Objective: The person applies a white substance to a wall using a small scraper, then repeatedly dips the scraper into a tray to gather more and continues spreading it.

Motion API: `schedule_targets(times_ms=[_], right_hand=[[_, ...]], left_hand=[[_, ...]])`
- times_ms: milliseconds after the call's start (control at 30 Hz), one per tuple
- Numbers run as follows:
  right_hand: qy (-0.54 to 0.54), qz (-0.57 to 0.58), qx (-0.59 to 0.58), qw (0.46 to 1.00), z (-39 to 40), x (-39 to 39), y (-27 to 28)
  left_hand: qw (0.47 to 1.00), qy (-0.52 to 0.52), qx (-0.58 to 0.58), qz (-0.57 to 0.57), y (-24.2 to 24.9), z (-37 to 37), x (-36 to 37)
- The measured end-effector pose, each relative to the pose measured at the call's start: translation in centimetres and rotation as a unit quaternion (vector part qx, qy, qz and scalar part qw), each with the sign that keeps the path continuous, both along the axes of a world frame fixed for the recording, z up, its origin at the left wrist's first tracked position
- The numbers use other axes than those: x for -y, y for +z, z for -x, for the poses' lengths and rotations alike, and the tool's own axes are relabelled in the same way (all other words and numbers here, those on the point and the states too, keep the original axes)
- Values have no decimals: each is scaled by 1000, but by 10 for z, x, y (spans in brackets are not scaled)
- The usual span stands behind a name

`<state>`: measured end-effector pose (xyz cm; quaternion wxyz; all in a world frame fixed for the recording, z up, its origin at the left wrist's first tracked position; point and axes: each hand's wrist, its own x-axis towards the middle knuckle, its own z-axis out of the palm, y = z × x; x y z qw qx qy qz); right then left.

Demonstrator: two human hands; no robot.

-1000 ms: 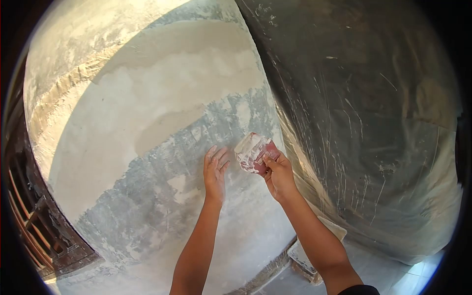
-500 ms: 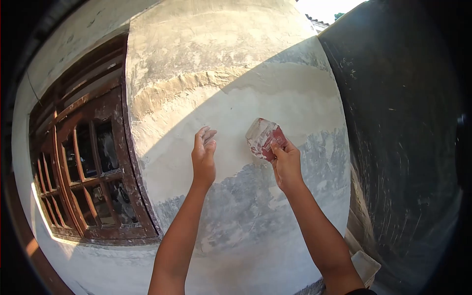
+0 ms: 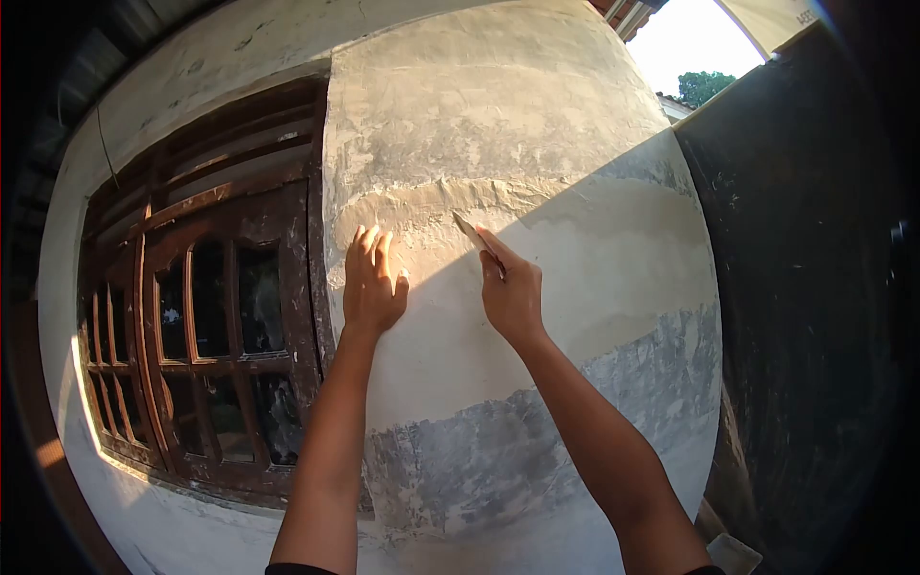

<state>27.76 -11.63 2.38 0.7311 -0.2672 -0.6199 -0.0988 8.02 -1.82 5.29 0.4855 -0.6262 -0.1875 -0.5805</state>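
Note:
My left hand [image 3: 374, 283] is spread with its fingers up against the plastered wall [image 3: 594, 278], just right of the window frame, and holds nothing. To its right, my right hand [image 3: 513, 292] grips a flat scraper [image 3: 471, 233], now seen nearly edge-on. The scraper's tip points up and left, at the lower side of a rough, raised band of plaster [image 3: 431, 198]. Smooth pale plaster lies below that band, with a darker grey patch [image 3: 479, 460] further down.
A brown wooden window [image 3: 230, 316] with glass panes fills the left side. On the right stands a tall dark sheet [image 3: 815, 287]. A pale object [image 3: 736, 554] lies low at the right. A tree [image 3: 704, 87] shows beyond.
The view has shifted up and left. Both hands have moved up the wall; my left hand's fingers have spread. The scraper has turned from showing its broad face to nearly edge-on.

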Motion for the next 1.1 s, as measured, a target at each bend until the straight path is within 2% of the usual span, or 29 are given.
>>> schedule_targets(times_ms=[33, 100, 133, 200, 433, 567, 700, 767, 800, 900, 967, 1033, 1067, 1100], right_hand=[[-2, -3, 4, 1000, 3, -7, 5], [-51, -140, 75, 986, 10, -29, 13], [-49, -141, 74, 986, 14, -42, 15], [-127, -260, 90, 953, 25, -62, 22], [-233, -266, 112, 929, 55, -96, 26], [-269, -251, 46, 929, 48, -98, 29], [-329, -239, 97, 908, 45, -114, 27], [-454, -173, 166, 858, 49, -116, 20], [-475, -152, 186, 847, 51, -114, 17], [-442, -113, 212, 864, 52, -94, -4], [-457, -132, 215, 853, 45, -70, -11], [-336, -116, 103, 929, 37, -51, -10], [-319, -120, 54, 938, 33, -43, -1], [-263, -191, -4, 946, 26, -48, 14]], left_hand=[[999, -14, -17, -33, -1, 0, -1], [1000, -1, -22, -22, -2, 1, 0], [999, -17, -17, -31, -2, 2, -1], [998, -34, -15, -41, -3, 5, -5], [992, -114, -22, -51, -3, 9, -8], [990, -133, -23, -42, -3, 10, -9], [989, -142, -22, -43, -1, 10, -12], [988, -147, -24, -44, -1, 10, -13], [988, -149, -21, -41, -2, 10, -12], [987, -153, -21, -33, -4, 10, -12], [987, -157, -21, -35, -3, 10, -10], [988, -153, -24, -22, -5, 10, -9], [988, -153, -25, -22, -6, 10, -8], [989, -148, -21, -11, -7, 9, -6]])
